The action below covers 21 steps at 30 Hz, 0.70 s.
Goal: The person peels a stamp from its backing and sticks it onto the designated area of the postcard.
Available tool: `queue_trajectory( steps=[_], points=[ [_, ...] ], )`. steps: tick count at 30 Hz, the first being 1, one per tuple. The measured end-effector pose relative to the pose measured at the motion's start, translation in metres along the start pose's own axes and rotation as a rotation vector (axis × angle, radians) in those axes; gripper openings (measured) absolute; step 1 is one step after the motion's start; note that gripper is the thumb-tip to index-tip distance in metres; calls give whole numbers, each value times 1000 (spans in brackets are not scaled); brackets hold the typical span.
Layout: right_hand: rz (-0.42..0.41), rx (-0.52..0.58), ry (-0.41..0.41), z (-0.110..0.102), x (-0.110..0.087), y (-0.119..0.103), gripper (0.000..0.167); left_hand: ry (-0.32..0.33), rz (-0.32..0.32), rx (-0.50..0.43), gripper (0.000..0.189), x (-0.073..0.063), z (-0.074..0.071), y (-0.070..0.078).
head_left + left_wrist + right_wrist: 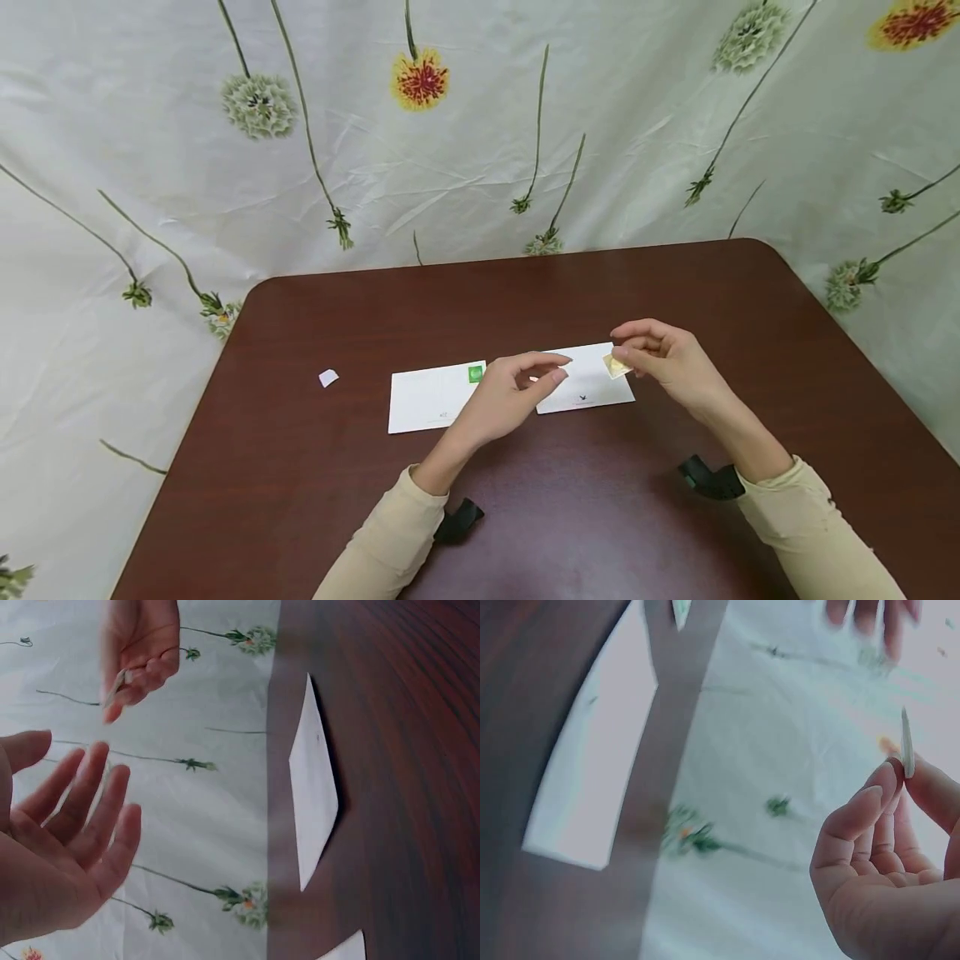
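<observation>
My right hand [667,362] pinches a small yellowish stamp [617,365] between thumb and index finger, held up over the right end of a white envelope [581,385]. Seen edge-on in the right wrist view, the stamp [907,742] stands upright from the fingertips. My left hand [510,392] holds nothing; its fingers are spread and lightly bent in the left wrist view. It hovers between the two envelopes, hiding part of each in the head view. The left envelope [422,398] bears a green stamp [476,374] in its top right corner.
A small scrap of white paper [327,378] lies on the dark brown table [315,500], left of the envelopes. Behind the table hangs a white cloth [465,183] printed with flowers. Black wrist straps [712,479] sit at the sleeve cuffs.
</observation>
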State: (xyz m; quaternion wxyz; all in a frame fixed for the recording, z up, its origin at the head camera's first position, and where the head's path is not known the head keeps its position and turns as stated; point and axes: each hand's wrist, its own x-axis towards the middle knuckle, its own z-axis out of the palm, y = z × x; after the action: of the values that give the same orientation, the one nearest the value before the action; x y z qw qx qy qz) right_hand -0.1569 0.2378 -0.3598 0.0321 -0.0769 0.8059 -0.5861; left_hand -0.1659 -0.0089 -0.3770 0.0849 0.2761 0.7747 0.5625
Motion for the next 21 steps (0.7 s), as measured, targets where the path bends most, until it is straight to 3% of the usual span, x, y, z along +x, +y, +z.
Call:
queue_trajectory(
  steps=[10,18,21],
  points=[
    [-157,-71,-119,31,17,-22,21,63,-67,-57,21,10,6,2],
    [-194,-34,-51,46,27,-25,21,292,-75,-159,17,11,0,2],
    [-216,2,-18,50,30,-25,22,339,-79,-180,17,11,-1,3]
  ],
)
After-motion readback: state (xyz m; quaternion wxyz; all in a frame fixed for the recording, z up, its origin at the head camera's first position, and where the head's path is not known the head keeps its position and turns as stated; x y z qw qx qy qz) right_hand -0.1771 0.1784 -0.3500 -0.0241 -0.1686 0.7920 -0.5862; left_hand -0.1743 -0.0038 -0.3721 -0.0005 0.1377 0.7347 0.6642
